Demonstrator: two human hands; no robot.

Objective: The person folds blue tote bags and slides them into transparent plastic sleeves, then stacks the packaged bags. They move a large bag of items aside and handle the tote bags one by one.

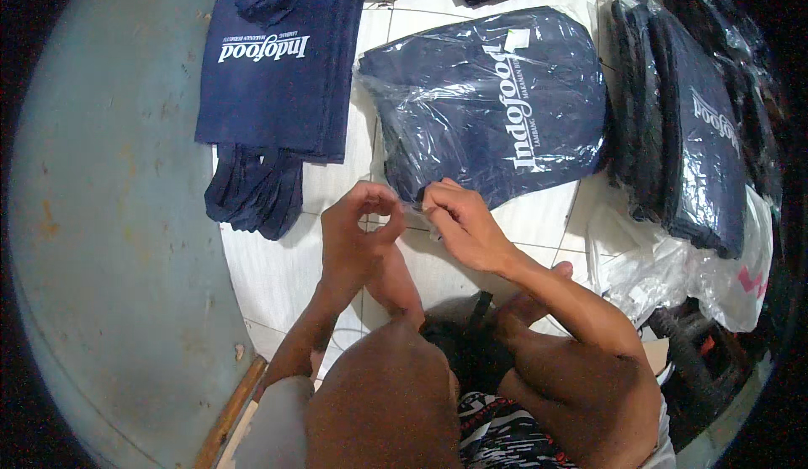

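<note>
1 glossy navy bag bundle (480,119), white-lettered with 1 white label (518,41), lies on the tiled floor (278,275); left hand (364,221) and right hand (461,223), 2 grips, pinch its clear wrap (412,141).

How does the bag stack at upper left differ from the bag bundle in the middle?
The bag stack is bare; the bag bundle is wrapped in clear plastic. The stack's white print is upside down; the bundle's runs sideways. The stack's handles show; I see none on the bundle. Both are dark blue.
</note>
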